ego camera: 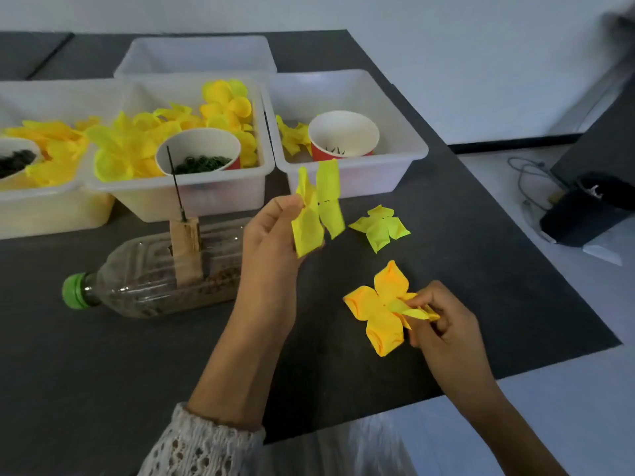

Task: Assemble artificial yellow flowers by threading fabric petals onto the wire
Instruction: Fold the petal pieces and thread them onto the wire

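Note:
My left hand (pixel 271 249) pinches a pale yellow four-lobed fabric petal (pixel 318 207) and holds it up above the dark table. Lower right, my right hand (pixel 443 321) grips an orange-yellow petal layer (pixel 376 309) together with a smaller pale yellow piece at its centre. Another pale yellow petal (pixel 379 226) lies flat on the table between them. A thin black wire (pixel 176 187) stands upright in a wooden block (pixel 185 249) fixed on a plastic bottle (pixel 161 280) lying on its side, left of my left hand. The wire is bare.
Several white bins stand at the back. The middle bin (pixel 220 197) holds yellow petals and a paper cup of dark green rings (pixel 199 156). The right bin (pixel 385 166) holds a cup (pixel 343 135) and a few petals. The table edge (pixel 536 235) runs down the right.

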`<state>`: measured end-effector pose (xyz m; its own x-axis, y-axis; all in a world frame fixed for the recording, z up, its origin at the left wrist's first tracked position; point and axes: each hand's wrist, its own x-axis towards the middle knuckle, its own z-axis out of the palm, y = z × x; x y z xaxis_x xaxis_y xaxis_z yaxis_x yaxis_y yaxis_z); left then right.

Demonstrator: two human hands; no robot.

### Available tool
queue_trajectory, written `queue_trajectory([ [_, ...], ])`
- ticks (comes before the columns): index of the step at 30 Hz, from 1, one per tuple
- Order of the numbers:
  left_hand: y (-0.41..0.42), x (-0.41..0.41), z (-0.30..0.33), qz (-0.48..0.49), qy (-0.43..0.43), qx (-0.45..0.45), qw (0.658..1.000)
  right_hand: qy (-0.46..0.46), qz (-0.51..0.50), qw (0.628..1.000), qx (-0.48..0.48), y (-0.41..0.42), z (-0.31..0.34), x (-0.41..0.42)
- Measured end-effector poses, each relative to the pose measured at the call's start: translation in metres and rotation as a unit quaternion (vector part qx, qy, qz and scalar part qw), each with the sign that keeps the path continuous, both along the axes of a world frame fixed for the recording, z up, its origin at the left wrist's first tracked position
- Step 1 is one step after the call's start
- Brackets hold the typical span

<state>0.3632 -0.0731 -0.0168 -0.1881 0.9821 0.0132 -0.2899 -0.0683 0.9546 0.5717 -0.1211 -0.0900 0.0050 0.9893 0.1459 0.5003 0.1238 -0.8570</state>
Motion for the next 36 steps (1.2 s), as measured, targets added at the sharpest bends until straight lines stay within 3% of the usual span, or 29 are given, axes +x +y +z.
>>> queue_trajectory([
  [4, 0.028, 0.006, 0.029, -0.035, 0.107, 0.005, 0.994, 0.009, -0.005, 1.000, -0.014, 0.001, 0.002, -0.002],
  [6, 0.057, 0.010, 0.045, 0.005, 0.106, -0.020, 0.994, 0.011, -0.008, 1.000, -0.014, 0.001, 0.003, -0.004],
  [8, 0.100, 0.013, 0.056, 0.068, 0.174, -0.007, 0.982, 0.015, -0.013, 1.000, -0.014, 0.001, 0.004, -0.004],
  [12, 0.181, 0.009, 0.070, 0.156, 0.396, -0.003, 0.905, 0.020, -0.018, 0.999, -0.040, 0.002, 0.005, -0.002],
  [15, 0.211, 0.004, 0.070, 0.060, 0.514, -0.059, 0.854, 0.018, -0.012, 0.997, -0.071, 0.002, 0.005, 0.003],
  [19, 0.198, -0.015, 0.065, 0.051, 0.477, 0.002, 0.878, 0.018, 0.002, 0.998, -0.059, 0.003, 0.006, 0.004],
  [23, 0.125, -0.021, 0.056, 0.082, 0.403, 0.109, 0.905, 0.036, 0.006, 0.999, -0.041, 0.004, 0.005, 0.002],
  [26, 0.049, -0.002, 0.033, -0.005, 0.390, 0.148, 0.909, 0.040, 0.012, 0.999, -0.020, 0.004, 0.004, -0.001],
  [28, 0.008, 0.017, 0.013, -0.141, 0.422, 0.134, 0.885, 0.037, 0.008, 0.999, -0.006, 0.003, 0.003, -0.003],
  [31, -0.021, 0.042, -0.013, -0.310, 0.500, 0.070, 0.805, 0.035, -0.001, 0.999, -0.005, 0.002, 0.000, -0.003],
  [33, -0.021, 0.048, -0.023, -0.295, 0.525, 0.051, 0.796, 0.042, -0.005, 0.999, -0.008, 0.002, -0.001, -0.002],
  [36, -0.016, 0.052, -0.028, -0.235, 0.525, 0.070, 0.815, 0.030, -0.014, 0.999, -0.004, 0.003, -0.001, -0.003],
])
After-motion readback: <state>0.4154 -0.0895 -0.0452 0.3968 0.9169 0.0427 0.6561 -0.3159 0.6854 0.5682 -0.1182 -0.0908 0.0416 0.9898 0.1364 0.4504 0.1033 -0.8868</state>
